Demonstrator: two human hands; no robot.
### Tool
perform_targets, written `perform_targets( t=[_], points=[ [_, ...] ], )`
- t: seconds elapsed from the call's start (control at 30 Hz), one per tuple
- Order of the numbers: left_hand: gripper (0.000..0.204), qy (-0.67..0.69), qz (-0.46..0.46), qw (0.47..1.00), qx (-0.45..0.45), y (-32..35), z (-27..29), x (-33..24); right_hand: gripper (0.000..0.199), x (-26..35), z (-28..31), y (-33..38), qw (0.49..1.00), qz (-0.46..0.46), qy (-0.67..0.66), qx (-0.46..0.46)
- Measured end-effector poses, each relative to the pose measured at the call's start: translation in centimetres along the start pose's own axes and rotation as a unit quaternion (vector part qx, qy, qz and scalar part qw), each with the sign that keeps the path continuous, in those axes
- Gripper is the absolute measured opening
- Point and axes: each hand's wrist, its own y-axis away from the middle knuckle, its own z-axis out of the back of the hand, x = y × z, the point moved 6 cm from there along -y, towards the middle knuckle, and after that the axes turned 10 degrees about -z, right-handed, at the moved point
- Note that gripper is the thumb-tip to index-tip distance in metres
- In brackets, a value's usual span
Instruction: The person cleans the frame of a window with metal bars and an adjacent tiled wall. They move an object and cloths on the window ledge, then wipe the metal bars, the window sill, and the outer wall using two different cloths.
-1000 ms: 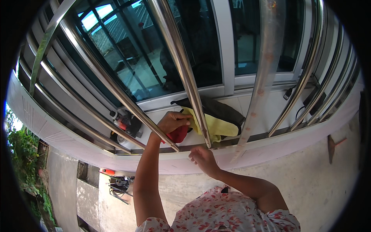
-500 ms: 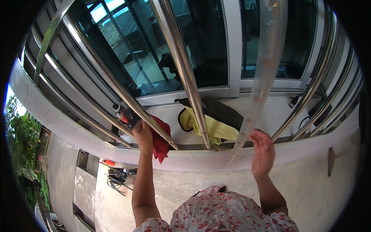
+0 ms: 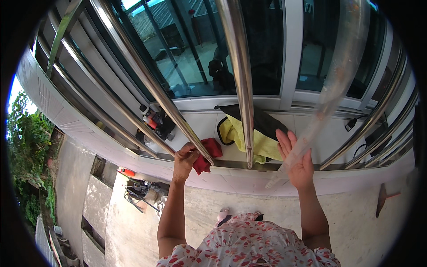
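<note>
A white tiled sill point(image 3: 209, 127) runs along the foot of a window with dark glass panes point(image 3: 187, 58) and a white frame point(image 3: 291, 49), seen from outside through a grille of polished steel bars point(image 3: 238, 66) that bend across the whole view. Below the sill lie a pale wall band and a bare concrete yard point(image 3: 356, 222); greenery point(image 3: 24, 142) shows far left. The left hand point(image 3: 184, 161) is closed on a red cloth point(image 3: 207, 153), pressing it against the foot of a slanting bar point(image 3: 151, 84) where that bar meets the sill's edge. The right hand point(image 3: 297, 160) is raised and open, fingers spread, its palm against a clear plastic strip point(image 3: 338, 80) that hangs down over another bar; whether it grips the strip cannot be told. Between the two hands, behind the middle bar, a yellow cloth point(image 3: 249, 140) lies on the sill with a black bag point(image 3: 262, 120) partly over it. Left of the red cloth, behind the bars, stands a spray bottle point(image 3: 150, 118) among some dark items. A black cable point(image 3: 362, 133) trails at the sill's right end. A dark tool point(image 3: 383, 198) lies on the concrete at right, and tangled gear point(image 3: 140, 193) lies on the ground below the left arm.
</note>
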Motion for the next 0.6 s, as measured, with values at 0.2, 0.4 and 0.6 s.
perform_targets(
  t=[0.2, 0.4, 0.6],
  points=[
    [0.028, 0.131, 0.152, 0.975, 0.092, 0.5, 0.0, 3.1, 0.046, -2.6, 0.2, -3.2, 0.999, 0.006, 0.039, -0.032],
    [0.043, 0.128, 0.149, 0.968, 0.156, -0.2, -1.2, 1.7, 0.046, -6.3, 0.9, -6.6, 0.82, -0.051, 0.567, -0.061],
    [0.031, 0.138, 0.172, 0.975, -0.024, -1.9, 0.2, 3.2, 0.036, -8.3, 0.6, -7.0, 0.632, -0.037, 0.764, -0.124]
  ],
)
